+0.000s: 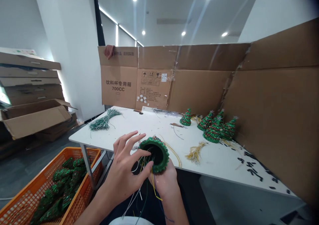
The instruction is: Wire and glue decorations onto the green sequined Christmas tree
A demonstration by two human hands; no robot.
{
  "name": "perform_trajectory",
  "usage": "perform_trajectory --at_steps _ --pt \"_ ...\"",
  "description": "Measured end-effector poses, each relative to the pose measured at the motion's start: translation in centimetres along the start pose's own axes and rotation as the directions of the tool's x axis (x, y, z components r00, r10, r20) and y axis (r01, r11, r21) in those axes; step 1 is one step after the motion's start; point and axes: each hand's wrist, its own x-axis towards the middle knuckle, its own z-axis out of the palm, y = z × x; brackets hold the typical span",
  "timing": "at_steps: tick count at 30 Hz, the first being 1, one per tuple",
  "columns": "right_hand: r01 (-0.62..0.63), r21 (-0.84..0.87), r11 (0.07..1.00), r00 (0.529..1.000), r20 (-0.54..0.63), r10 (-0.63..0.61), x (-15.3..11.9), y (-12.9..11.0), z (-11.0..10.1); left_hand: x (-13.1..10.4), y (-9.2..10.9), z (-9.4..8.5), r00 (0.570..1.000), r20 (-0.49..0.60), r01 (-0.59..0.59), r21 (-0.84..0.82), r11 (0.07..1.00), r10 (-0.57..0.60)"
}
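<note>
A small green tree [163, 157] with a hollow base is tilted so that its dark opening faces the camera. My right hand [168, 178] supports it from below and behind, most of its fingers hidden by the tree. At the opening's left edge, my left hand [127, 163] has its thumb and index finger close around thin wires [143, 163], while the other fingers are raised and spread. White, yellow, green and purple wires hang out of the hollow base below the hands.
The white table [154, 122] holds a green wire bundle [104, 119], yellow wires [196, 152], several finished-looking trees [214, 127] and black pieces [251, 168]. Cardboard walls [199, 85] border its back and right. An orange basket [27, 195] of green trees stands lower left.
</note>
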Motion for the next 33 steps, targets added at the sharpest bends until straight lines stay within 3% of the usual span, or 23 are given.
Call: perform_trajectory --at_steps 4,10,16,23,29,33 --pt "-0.250 0.204 0.947 0.964 -0.040 0.263 0.1 -0.4 0.2 0.1 0.1 -0.1 0.996 -0.088 -0.026 -0.020 0.999 0.024" --pt "-0.321 0.423 0.847 0.904 -0.131 0.408 0.0 -1.3 1.6 0.0 0.4 -0.5 0.990 -0.137 -0.044 -0.073 0.996 0.034" --pt "-0.264 0.495 0.828 0.888 -0.211 0.409 0.3 -1.4 2.2 0.1 0.7 -1.1 0.977 -0.214 -0.041 -0.150 0.988 0.008" --pt "-0.220 0.493 0.842 0.880 -0.273 0.390 0.0 -1.1 2.3 -0.1 0.0 -0.1 0.998 -0.036 0.045 -0.075 0.996 -0.048" --pt "-0.139 0.471 0.871 0.895 -0.316 0.314 -0.8 -1.5 3.5 -0.1 -0.5 0.7 0.999 -0.037 0.037 -0.006 0.999 -0.038" --pt "-0.115 0.450 0.886 0.904 -0.321 0.281 -1.4 -1.5 4.3 -0.1 -0.4 0.9 0.995 -0.092 0.024 -0.003 1.000 -0.024"
